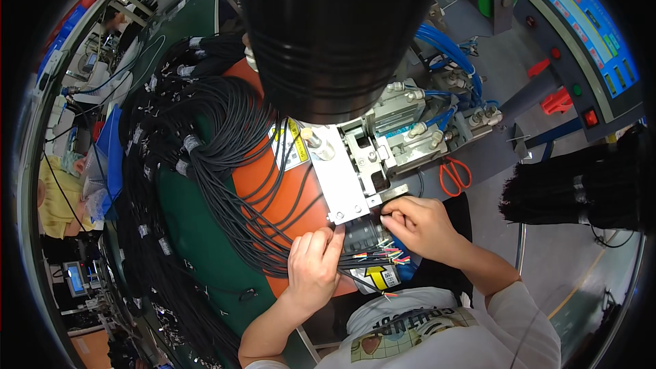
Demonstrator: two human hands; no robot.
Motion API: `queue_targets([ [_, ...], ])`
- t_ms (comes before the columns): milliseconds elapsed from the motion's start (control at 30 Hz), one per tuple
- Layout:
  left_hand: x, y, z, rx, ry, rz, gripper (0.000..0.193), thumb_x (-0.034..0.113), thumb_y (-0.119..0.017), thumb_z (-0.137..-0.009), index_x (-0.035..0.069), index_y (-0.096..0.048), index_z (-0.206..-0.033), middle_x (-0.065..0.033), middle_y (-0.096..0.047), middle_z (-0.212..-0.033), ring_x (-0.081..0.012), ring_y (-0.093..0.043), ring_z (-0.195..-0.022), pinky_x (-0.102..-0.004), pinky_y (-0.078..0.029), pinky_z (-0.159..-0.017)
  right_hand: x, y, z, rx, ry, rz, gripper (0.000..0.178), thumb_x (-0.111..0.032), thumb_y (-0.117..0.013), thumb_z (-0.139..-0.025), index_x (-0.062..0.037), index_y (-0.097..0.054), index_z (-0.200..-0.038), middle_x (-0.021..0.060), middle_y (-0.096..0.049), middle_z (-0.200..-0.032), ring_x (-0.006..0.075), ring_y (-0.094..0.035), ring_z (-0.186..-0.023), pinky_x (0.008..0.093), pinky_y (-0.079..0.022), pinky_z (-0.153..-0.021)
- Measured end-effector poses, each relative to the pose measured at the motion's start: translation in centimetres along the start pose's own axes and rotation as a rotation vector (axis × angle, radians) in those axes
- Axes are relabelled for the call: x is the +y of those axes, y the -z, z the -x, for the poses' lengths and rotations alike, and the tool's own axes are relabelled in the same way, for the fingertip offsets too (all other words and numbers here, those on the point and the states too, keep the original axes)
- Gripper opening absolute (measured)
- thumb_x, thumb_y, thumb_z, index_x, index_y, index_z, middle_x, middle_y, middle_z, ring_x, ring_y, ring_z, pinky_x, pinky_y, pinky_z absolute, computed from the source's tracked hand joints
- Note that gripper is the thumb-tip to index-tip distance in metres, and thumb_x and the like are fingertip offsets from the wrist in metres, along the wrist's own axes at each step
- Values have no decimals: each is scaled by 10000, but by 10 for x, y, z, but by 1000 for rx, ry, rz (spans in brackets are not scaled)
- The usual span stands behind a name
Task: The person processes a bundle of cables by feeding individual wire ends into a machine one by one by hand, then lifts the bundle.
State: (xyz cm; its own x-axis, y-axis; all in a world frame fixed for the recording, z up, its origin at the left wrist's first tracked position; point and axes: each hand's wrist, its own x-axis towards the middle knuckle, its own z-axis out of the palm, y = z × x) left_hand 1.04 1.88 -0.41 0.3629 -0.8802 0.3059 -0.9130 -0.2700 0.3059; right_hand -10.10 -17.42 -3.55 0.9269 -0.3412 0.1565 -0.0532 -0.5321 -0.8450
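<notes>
My left hand is closed, its fingertips up against the near corner of a bright metal plate on a machine. What it pinches is hidden. Opposite it, my right hand has thumb and forefinger pinched beside the machine's clamp; anything between them is too small to make out. A dark, rounded part sits between the two hands. Just below them lie several black cables with stripped ends showing coloured wires. More black cables fan out over the orange surface toward my left hand.
Pneumatic cylinders with blue hoses stand behind the clamp. Red-handled scissors lie to the right. A thick black cylinder overhangs the top middle. A control screen is at upper right, above a hanging black cable bundle. Bundled cables cover the green table.
</notes>
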Motion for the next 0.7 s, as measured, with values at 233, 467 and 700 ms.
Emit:
queue_targets([
  [233,-1,6,-6,6,-43,416,373,34,-713,-657,-17,-620,-1015,-104,-602,-799,-271,-608,-683,-362,-472,-594,-13,6,2,-194,106,-457,173,31,-638,-811,-2,-654,-980,68,-635,-920,81,-548,-606,226,-440,-549],
  [467,1,1,-9,-24,-33,490,372,35,-730,-675,-17,-621,-1026,-129,-622,-796,-268,-629,-623,-328,-501,-530,-16,4,5,-279,-63,-812,132,-24,-548,-934,39,-608,-1033,25,-584,-847,48,-560,-616,191,-442,-562],
  [700,11,-2,-15,152,-82,455,202,37,-724,-763,-6,-603,-918,-109,-609,-721,-238,-606,-556,-321,-451,-470,-4,3,2,-371,-470,-1369,123,-62,-566,-933,21,-601,-1016,45,-606,-810,41,-539,-580,157,-370,-483],
])
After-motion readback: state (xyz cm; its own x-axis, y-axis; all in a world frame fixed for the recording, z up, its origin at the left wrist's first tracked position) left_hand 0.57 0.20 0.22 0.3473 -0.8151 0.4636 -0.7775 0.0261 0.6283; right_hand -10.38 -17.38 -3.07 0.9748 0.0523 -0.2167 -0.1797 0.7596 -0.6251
